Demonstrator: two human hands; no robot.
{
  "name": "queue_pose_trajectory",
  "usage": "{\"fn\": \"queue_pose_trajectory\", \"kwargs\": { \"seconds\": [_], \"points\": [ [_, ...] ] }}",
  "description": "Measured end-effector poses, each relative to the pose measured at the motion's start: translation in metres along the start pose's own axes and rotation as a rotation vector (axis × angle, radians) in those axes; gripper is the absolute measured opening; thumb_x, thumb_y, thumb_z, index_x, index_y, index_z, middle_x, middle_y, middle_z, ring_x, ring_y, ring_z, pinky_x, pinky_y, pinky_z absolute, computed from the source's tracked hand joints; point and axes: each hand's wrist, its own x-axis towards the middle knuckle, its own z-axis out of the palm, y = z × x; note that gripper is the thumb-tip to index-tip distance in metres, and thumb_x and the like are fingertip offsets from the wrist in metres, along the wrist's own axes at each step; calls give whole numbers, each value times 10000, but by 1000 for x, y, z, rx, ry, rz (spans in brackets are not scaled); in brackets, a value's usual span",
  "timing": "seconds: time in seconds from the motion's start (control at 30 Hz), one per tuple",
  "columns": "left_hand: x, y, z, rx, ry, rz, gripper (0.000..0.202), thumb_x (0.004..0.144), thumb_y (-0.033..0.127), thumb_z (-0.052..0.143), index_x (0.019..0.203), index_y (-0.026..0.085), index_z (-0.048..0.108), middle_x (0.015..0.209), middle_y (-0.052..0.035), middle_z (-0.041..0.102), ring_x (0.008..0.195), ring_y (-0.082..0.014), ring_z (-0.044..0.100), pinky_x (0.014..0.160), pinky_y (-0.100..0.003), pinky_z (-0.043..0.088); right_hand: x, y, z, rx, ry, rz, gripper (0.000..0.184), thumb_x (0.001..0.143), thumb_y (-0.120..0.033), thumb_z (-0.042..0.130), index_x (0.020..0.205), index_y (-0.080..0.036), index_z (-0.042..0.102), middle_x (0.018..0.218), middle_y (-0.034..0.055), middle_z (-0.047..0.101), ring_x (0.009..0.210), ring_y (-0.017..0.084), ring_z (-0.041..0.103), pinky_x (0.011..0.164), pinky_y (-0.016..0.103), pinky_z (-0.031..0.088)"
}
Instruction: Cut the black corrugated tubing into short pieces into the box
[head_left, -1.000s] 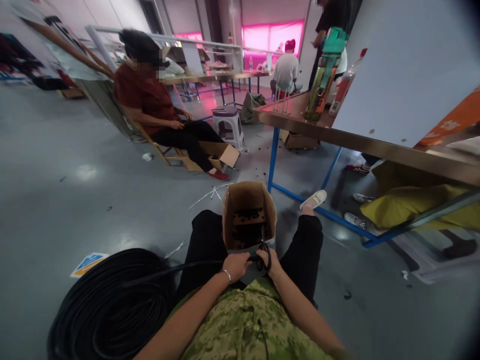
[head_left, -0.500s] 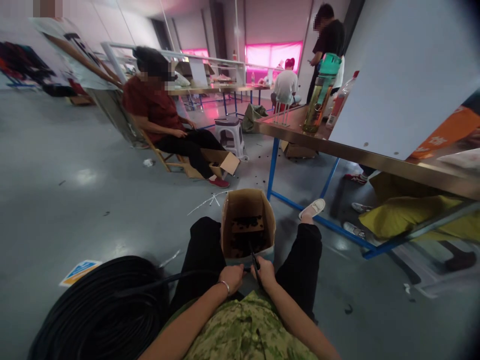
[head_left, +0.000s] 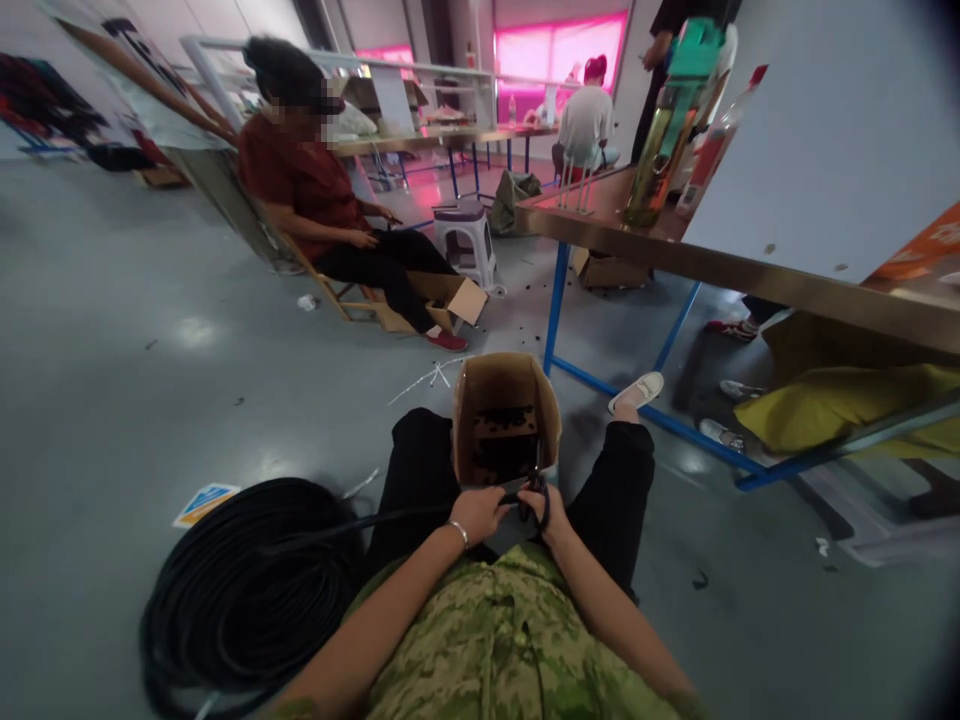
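My left hand (head_left: 478,514) is closed round a black tube (head_left: 420,514), close to its end. The tube runs left over my thigh to a large black coil (head_left: 247,590) on the floor. In my right hand (head_left: 553,512) is a pair of scissors (head_left: 537,482) with dark handles, its tip pointing away from me over the box. The tube's end lies by the scissors; whether the blades touch it is too small to tell. Between my legs stands an open cardboard box (head_left: 506,372) with small black pieces inside.
A worktable (head_left: 720,256) with blue legs stands to my right, with bottles on it. Ahead, a seated person (head_left: 289,190) in a red shirt has a carton (head_left: 450,300) at their feet. A white stool (head_left: 465,240) stands beyond.
The view has tilted down slightly. The scissors have swung from slanting left to pointing nearly straight ahead, and both hands sit closer to the box. The left hand still grips the tube.
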Motion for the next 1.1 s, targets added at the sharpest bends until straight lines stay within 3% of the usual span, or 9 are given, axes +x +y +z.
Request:
{"fn": "queue_pose_trajectory", "kwargs": {
  "seconds": [0.17, 0.33, 0.43, 0.57, 0.83, 0.97, 1.1],
  "points": [
    [1, 1, -1, -94, 41, -77, 340, 935, 387, 371, 998, 210, 653, 967, -72, 699, 870, -204, 656, 754, -284, 478, -1, -4, -1, -87, 14, -57, 279, 624, -395, 689, 762, -168, 604, 569, 2, 586, 540, 156, 547, 528, 258, 447],
    [9, -18, 6, -412, 294, -188, 273, 910, 328, 448, 1049, 213, 654, 1026, -44, 700, 927, -171, 640, 795, -249, 472, 0, -2, -5, -266, -12, -76, 301, 716, -406, 604, 884, -157, 619, 629, 9, 616, 600, 170, 593, 601, 268, 471],
    [15, -31, 10, -587, 427, -195, 263, 893, 298, 467, 1037, 186, 656, 907, -39, 708, 829, -153, 643, 752, -239, 482, 0, 0, -7, -477, -83, -126, 276, 734, -397, 594, 871, -163, 645, 686, 20, 644, 669, 187, 612, 651, 279, 474],
    [20, -40, 17, -741, 505, -227, 277, 878, 294, 478, 1046, 167, 658, 729, -12, 680, 670, -133, 623, 650, -227, 489, 0, 2, -9, -683, -193, -201, 259, 715, -339, 635, 928, -197, 673, 828, 26, 687, 792, 203, 624, 733, 288, 474],
    [16, -42, 19, -624, 450, -245, 264, 872, 301, 519, 1057, 208, 682, 856, -25, 720, 807, -157, 652, 763, -254, 507, 0, 3, -6, -931, -306, -262, 355, 719, -286, 639, 1061, -189, 658, 1010, 84, 689, 937, 225, 626, 829, 308, 465],
    [15, -40, 17, -576, 408, -220, 276, 884, 300, 502, 1075, 211, 680, 1030, -38, 716, 936, -171, 651, 834, -263, 501, 1, 4, -7, -894, -315, -241, 356, 715, -275, 645, 1063, -204, 662, 1004, 67, 693, 933, 218, 626, 818, 300, 463],
    [14, -37, 13, -568, 341, -216, 298, 895, 309, 480, 1104, 217, 671, 1069, -32, 709, 972, -171, 645, 858, -260, 497, 2, 5, -8, -809, -289, -227, 327, 709, -273, 656, 1030, -212, 672, 964, 45, 700, 891, 207, 626, 803, 297, 463]
  ]
}}
